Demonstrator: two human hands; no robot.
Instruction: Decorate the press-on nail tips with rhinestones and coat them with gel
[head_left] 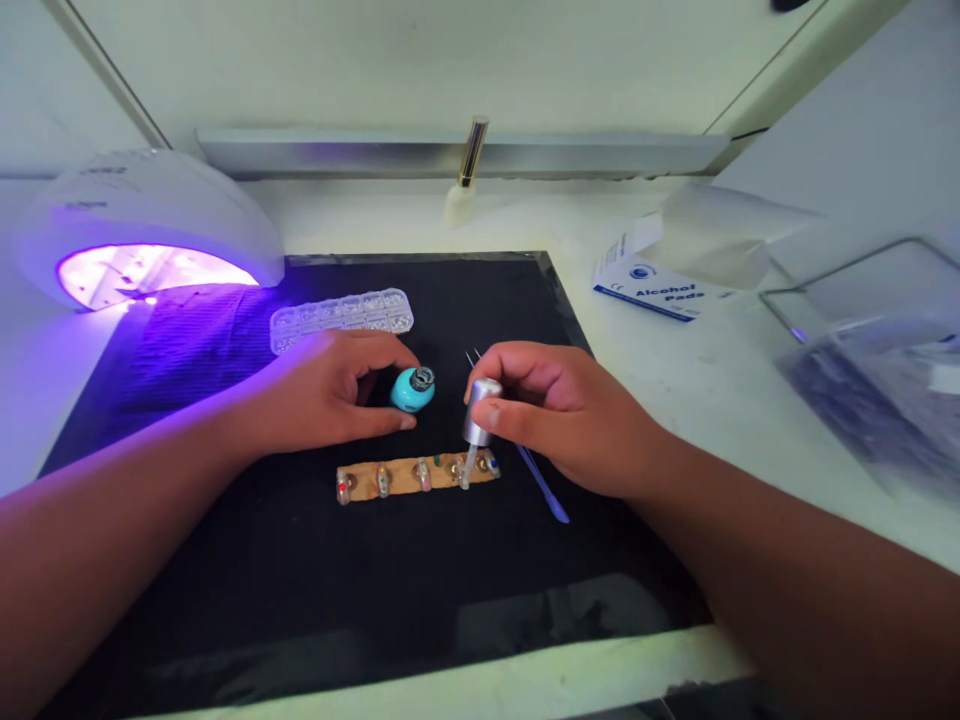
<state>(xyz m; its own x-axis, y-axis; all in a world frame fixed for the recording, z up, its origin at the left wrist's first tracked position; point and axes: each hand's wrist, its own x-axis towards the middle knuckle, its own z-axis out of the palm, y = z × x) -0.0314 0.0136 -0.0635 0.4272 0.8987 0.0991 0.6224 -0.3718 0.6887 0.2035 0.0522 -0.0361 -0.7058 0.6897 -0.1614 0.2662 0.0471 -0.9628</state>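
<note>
My left hand [341, 390] holds a small turquoise bottle [410, 391], tilted, its dark neck uncapped, between thumb and fingers. Pinched in my right hand [555, 405] is a silver brush cap [481, 412], its brush pointing down. The brush tip touches or hovers just over one of the small decorated nail tips near the right end of a tan strip [403, 479]; which, I cannot tell exactly. Several nail tips with coloured dots sit along this strip on the black mat [360, 600]. A purple-handled tool [546, 487] lies partly under my right hand.
A white lamp [150, 205] glows violet at the left, over a dark ribbed cloth [199, 340]. Behind my left hand lies a clear compartment case [375, 310]. A gold-capped bottle [469, 165] stands at the back. An alcohol pads box [660, 275] and plastic bag [877, 390] are right.
</note>
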